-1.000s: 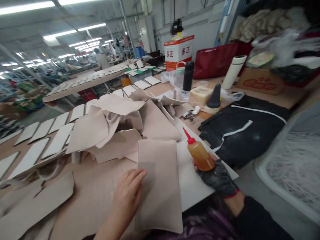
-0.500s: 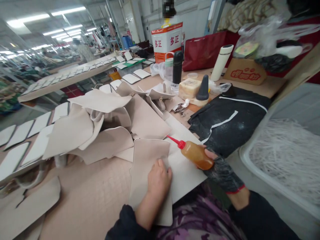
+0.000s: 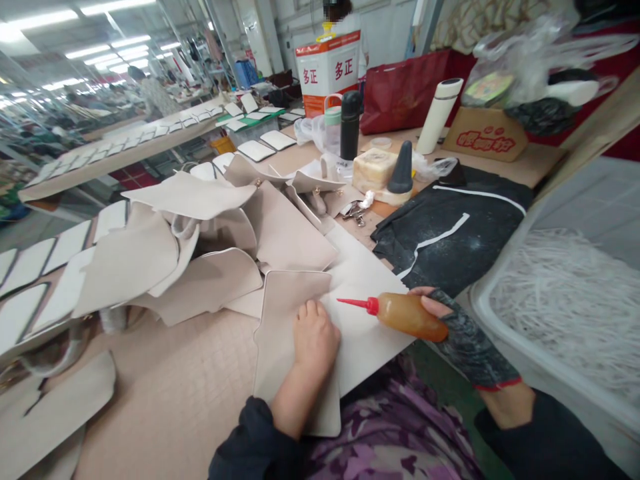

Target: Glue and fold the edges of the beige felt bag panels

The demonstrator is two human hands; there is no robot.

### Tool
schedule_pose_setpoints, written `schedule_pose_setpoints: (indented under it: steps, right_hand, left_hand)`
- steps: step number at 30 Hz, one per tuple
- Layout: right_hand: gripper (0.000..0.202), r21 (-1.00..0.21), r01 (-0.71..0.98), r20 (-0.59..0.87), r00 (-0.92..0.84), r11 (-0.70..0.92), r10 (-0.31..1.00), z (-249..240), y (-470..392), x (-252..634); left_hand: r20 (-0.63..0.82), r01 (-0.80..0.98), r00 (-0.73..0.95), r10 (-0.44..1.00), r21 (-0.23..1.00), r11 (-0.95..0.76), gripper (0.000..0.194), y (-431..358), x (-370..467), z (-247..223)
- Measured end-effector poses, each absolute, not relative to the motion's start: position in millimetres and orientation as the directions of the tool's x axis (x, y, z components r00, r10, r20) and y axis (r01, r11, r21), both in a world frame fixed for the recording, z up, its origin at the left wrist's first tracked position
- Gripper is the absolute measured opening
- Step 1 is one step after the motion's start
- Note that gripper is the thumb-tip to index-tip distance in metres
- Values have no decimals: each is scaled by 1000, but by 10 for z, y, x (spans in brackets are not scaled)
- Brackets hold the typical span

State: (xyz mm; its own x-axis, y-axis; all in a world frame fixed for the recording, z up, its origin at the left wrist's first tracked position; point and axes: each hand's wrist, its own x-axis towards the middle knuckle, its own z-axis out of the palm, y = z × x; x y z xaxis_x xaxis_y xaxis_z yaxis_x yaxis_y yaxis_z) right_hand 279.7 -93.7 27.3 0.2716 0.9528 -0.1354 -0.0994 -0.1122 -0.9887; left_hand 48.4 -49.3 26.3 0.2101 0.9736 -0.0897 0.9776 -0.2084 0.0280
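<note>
My right hand (image 3: pixel 440 310), in a dark fingerless glove with a red hem, is closed around a squeeze bottle (image 3: pixel 407 315) of amber liquid. The bottle lies nearly level. Its thin red nozzle points left, over a pale flat sheet (image 3: pixel 370 353). My bare left hand (image 3: pixel 315 337) has its fingers curled and pressed together on a beige leather-like panel (image 3: pixel 280 333), at the panel's right side. That panel overlaps the pale sheet at the table's near edge. Whether the left fingertips pinch an edge is hidden.
Beige bag pieces (image 3: pixel 215 280) are heaped beyond the panel. Left of them lie white dark-edged panels (image 3: pixel 65 240). Toward the back stand a black bottle (image 3: pixel 349 127), a cream flask (image 3: pixel 439 117) and a grey cone (image 3: pixel 401 170). At right is a bin (image 3: pixel 480 300) of white strips.
The bottle and my right hand have shifted right and slightly down, and the nozzle tip has dropped from the heaped pieces' edge. My left hand still rests on the panel.
</note>
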Motion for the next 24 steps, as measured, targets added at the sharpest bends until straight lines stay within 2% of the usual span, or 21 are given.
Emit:
schedule_pose_setpoints:
  steps: [4,6,8,12,16,24]
  right_hand:
    - [30,-992,25,-105,368,-123,924,454,-870,2802]
    - [30,-995,-8,-99,329,-102,939,514,-802,2826]
    - [29,-997,-22,-81,317,-78,945,528,-734,2841]
    - [29,-971,238,69,392,-28,917,458,-663,2832]
    - [29,-939,343,117,325,-1,939,415,-677,2759]
    - [21,-829,532,340,235,173,910,359,-588,2543]
  left_hand:
    - [-106,978,208,972,12,-208,21,-427,515,284]
    - [-107,983,183,977,9,-183,24,-396,519,281]
    - [-109,988,146,983,73,-139,27,-351,496,284]
    - [-157,955,147,977,280,-98,26,-208,337,299]
    - [-213,907,169,962,415,-67,29,-68,157,270]
    - [-231,846,85,969,530,52,32,-77,153,186]
